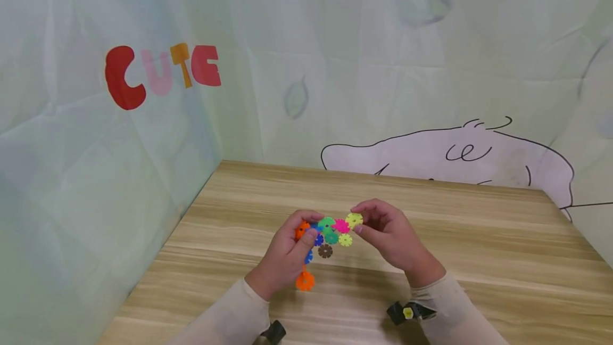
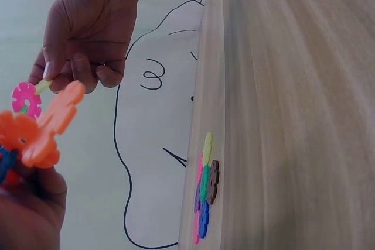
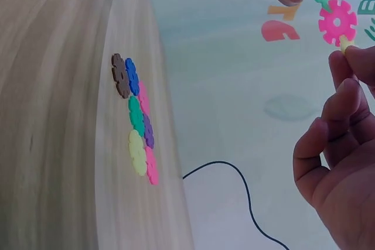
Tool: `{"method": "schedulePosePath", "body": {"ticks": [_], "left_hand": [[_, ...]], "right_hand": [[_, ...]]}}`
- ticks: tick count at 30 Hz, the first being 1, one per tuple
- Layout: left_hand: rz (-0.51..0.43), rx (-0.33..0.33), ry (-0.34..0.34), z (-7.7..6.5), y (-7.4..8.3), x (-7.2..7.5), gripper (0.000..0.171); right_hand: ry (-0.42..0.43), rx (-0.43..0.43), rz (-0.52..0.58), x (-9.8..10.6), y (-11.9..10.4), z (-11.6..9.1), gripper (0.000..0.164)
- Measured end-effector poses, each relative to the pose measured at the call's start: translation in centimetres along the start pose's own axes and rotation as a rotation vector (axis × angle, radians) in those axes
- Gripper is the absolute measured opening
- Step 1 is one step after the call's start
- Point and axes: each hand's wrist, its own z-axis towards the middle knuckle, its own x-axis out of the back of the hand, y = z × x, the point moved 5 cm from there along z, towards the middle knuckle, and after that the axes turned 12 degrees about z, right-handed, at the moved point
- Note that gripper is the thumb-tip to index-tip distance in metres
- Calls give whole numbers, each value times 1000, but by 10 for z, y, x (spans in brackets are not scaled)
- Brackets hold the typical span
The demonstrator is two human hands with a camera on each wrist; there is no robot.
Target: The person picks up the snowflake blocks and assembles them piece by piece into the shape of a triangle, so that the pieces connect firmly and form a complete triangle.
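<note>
My left hand (image 1: 287, 252) grips a chain of plastic snowflake discs between thumb and fingers. Along its upper part run an orange disc (image 1: 301, 229), a green disc (image 1: 327, 224) and a pink disc (image 3: 337, 23), with blue partly covered by the fingers. Another orange disc (image 1: 305, 281) hangs below the left hand. At the chain's right end, my right hand (image 1: 392, 238) pinches a yellow disc (image 1: 354, 221) between thumb and fingertip. This yellow disc meets the pink one edge-on in the right wrist view; how deep the slots interlock cannot be told.
Several loose discs lie flat together on the wooden table (image 1: 215, 238) beyond the hands, among them a brown disc (image 3: 120, 75), a purple disc (image 3: 148, 131) and a pale yellow disc (image 3: 137, 153). Printed curtains (image 1: 268, 68) stand along the table's left and far edges.
</note>
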Motion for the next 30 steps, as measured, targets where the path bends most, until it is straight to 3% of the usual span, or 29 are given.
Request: {"method": "schedulePosePath", "body": {"ticks": [10, 21, 25, 30], "left_hand": [[-21, -17, -46, 0, 4, -1, 26], [41, 29, 12, 1, 0, 2, 27], [30, 87, 59, 0, -4, 5, 27], [-9, 107, 84, 0, -7, 7, 28]], "right_hand": [[-7, 34, 49, -7, -1, -2, 22], [-4, 19, 3, -9, 4, 1, 33], [-26, -28, -27, -6, 8, 2, 44], [-43, -208, -181, -1, 28, 5, 43]]}}
